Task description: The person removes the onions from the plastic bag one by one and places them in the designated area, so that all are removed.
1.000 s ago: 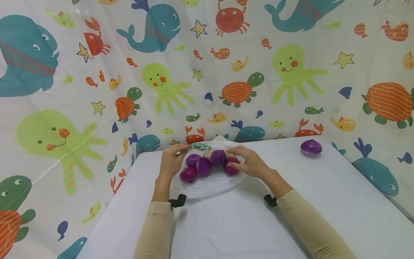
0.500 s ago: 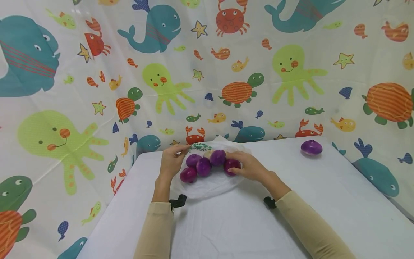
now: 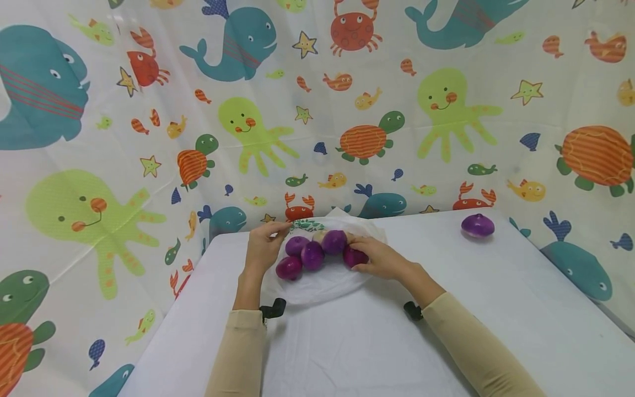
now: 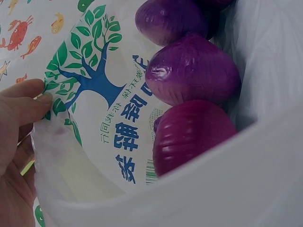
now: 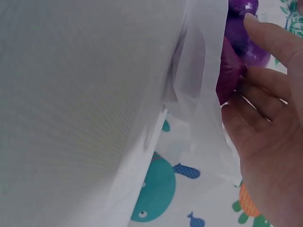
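A white plastic bag [image 3: 317, 289] with a green-leaf print lies spread on the table, several purple onions [image 3: 312, 255] on it. At its far left, my left hand [image 3: 262, 245] pinches the bag's edge between thumb and fingers; the left wrist view shows the grip beside the printed tree [image 4: 97, 78]. My right hand [image 3: 381, 259] holds the rightmost, reddish-purple onion [image 3: 351, 257], thumb on the near side and fingers on the far side. In the right wrist view that onion [image 5: 229, 73] is partly hidden by bag plastic. A pale, roundish thing [image 3: 319, 235] shows behind the onions.
A single purple onion [image 3: 478, 226] sits apart at the table's back right. The white-covered table [image 3: 347, 353] ends at a patterned curtain [image 3: 317, 82] with sea animals, which also runs along the left side.
My right hand has come down and inward onto the rightmost onion, its thumb and fingers closing about it. My left hand stays at the bag's edge.
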Motion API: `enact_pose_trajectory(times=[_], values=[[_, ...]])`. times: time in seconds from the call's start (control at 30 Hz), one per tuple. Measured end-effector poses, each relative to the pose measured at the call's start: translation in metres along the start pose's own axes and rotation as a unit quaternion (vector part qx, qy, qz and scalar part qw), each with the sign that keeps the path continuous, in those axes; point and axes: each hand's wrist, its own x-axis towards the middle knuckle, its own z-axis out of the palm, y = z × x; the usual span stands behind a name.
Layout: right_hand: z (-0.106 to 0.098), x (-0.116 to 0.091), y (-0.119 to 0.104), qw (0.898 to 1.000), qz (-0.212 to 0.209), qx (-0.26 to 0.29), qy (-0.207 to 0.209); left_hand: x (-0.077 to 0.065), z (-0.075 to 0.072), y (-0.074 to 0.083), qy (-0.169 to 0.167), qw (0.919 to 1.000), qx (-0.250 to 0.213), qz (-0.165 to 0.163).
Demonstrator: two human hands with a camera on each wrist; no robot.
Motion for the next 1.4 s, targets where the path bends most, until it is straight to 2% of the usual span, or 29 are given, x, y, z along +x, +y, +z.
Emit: enact_pose_trajectory(times=[0.4,0.6,1.03,1.4], values=[[-0.0017,-0.0015,-0.0051,1.000,-0.014,0.014,0.010,-0.0001,0.0001,0.0003,-0.001,1.0000,-0.004,-0.001],[-0.0015,-0.0018,-0.0079,0.999,-0.029,0.011,-0.009,0.0002,-0.0001,0.0005,-0.001,1.0000,-0.005,0.000],[0.0010,-0.0017,-0.0053,0.999,-0.012,0.021,-0.027,0.0000,-0.0005,-0.0016,-0.002,1.0000,-0.001,0.004],[-0.0006,-0.0009,-0.0004,0.999,0.002,0.045,0.021,0.0007,-0.0003,-0.0015,0.005,0.9999,-0.006,0.009]])
